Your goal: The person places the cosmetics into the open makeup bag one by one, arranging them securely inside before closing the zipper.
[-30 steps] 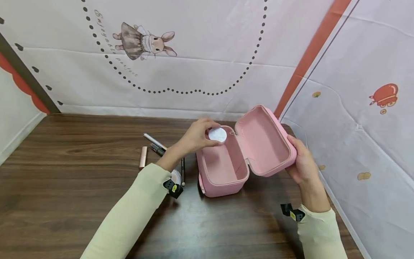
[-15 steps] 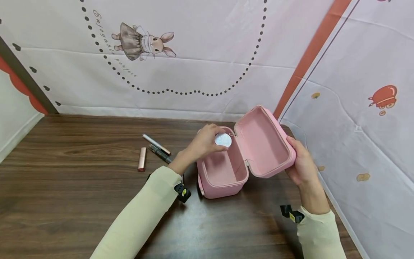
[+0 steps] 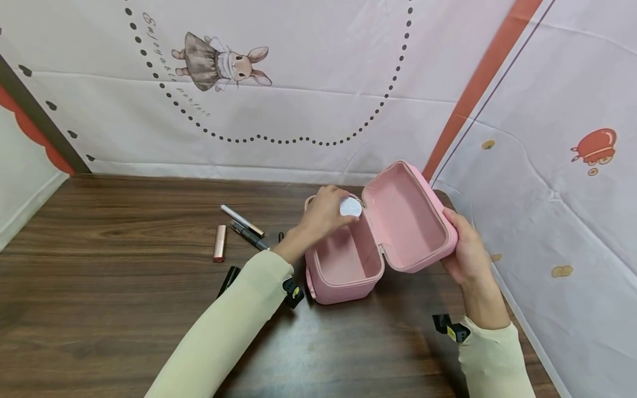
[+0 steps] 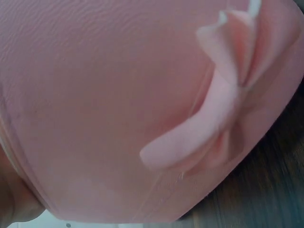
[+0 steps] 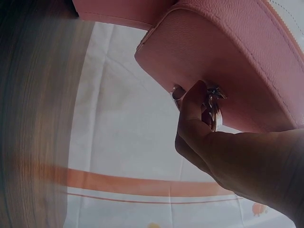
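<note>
Head view: left grip pinches a small white round compact over the far end of the open pink case, just above its cavity. Right grip curls round the outer edge of the raised lid; right wrist view shows fingers at a metal ring. Left of the left grip, on the tabletop: pens, rose tube.

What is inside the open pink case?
The pink case shows a bare pink lining. Over its far end the left hand holds a small white round compact. The floor under that hand is hidden.
</note>
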`<action>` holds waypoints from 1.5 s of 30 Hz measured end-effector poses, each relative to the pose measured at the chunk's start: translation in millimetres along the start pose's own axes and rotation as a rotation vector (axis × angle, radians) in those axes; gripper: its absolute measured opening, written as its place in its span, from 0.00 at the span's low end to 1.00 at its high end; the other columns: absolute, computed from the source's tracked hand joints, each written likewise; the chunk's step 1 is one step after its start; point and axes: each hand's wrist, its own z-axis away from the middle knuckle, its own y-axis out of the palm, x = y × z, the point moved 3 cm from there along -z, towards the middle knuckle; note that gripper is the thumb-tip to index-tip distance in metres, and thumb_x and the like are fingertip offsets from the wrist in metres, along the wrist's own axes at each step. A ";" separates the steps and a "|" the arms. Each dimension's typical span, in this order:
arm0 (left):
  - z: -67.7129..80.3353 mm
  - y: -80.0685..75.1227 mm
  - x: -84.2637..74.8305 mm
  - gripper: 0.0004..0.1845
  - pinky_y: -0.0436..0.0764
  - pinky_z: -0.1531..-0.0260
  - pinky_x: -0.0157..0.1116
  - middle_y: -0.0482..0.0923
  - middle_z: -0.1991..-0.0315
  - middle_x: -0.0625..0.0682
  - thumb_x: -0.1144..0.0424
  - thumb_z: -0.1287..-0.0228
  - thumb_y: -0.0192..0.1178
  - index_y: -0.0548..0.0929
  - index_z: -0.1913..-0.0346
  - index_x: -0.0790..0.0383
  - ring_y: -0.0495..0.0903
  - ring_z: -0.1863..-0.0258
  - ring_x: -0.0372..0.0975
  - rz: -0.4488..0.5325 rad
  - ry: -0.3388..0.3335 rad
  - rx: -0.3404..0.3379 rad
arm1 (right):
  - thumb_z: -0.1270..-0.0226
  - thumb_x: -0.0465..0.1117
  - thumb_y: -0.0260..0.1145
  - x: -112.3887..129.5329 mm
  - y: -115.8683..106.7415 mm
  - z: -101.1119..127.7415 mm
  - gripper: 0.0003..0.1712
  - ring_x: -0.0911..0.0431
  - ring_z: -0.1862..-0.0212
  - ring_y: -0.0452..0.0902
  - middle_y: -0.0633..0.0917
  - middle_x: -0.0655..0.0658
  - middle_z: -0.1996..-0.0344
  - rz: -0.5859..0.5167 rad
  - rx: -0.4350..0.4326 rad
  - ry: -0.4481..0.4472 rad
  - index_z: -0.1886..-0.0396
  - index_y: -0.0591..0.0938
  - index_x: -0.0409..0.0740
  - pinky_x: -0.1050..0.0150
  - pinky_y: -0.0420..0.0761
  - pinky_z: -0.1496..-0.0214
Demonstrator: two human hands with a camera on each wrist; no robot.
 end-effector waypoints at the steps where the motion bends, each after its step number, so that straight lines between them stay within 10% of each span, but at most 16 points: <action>1: -0.2 0.4 -0.7 0.31 0.72 0.50 0.50 0.76 0.48 0.57 0.50 0.49 0.72 0.80 0.44 0.63 0.72 0.46 0.47 -0.008 -0.001 0.001 | 0.22 0.47 0.45 0.1 0.1 -0.1 0.19 0.56 0.67 0.81 0.82 0.46 0.64 0.002 -0.001 -0.001 0.52 0.79 0.42 0.65 0.81 0.69; 23: -2.5 11.1 -7.4 0.28 0.74 0.50 0.43 0.74 0.48 0.56 0.52 0.44 0.69 0.78 0.45 0.64 0.71 0.47 0.47 -0.255 -0.025 0.119 | 0.22 0.46 0.46 2.9 0.4 -0.3 0.18 0.57 0.66 0.81 0.81 0.46 0.62 0.004 0.000 -0.020 0.49 0.78 0.43 0.65 0.81 0.68; 32: -4.9 16.7 -5.3 0.11 0.78 0.66 0.37 0.80 0.60 0.53 0.57 0.47 0.72 0.83 0.67 0.59 0.78 0.62 0.42 -0.220 -0.037 0.205 | 0.22 0.46 0.45 2.0 1.2 -0.7 0.19 0.56 0.65 0.81 0.82 0.46 0.62 0.004 0.005 -0.030 0.49 0.79 0.43 0.65 0.81 0.67; 45: -2.0 26.8 -3.6 0.10 0.74 0.76 0.37 0.73 0.61 0.55 0.67 0.50 0.68 0.76 0.69 0.58 0.72 0.69 0.42 -0.215 -0.116 0.370 | 0.23 0.45 0.46 0.4 1.5 -0.5 0.18 0.57 0.66 0.81 0.83 0.46 0.65 -0.036 0.016 -0.036 0.53 0.80 0.40 0.65 0.80 0.68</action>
